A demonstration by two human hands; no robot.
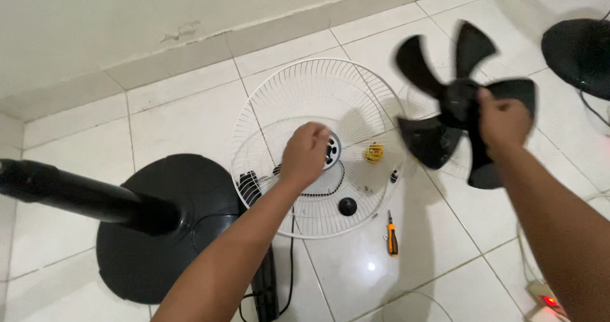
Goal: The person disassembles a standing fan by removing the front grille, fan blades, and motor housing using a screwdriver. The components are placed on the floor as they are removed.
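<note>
1. Black five-bladed plastic fan blade (459, 103) hangs blurred above the white tiled floor (184, 115), gripped at its hub by the right hand (502, 120).
2. Left hand (306, 154) closes on the white wire fan guard's (286, 100) centre; steadying the guard there seems wise.

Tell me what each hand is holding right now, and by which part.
The right hand holds the black fan blade at its central hub. The left hand rests on the centre of the white fan grille; whether it grips anything there cannot be told.
</note>
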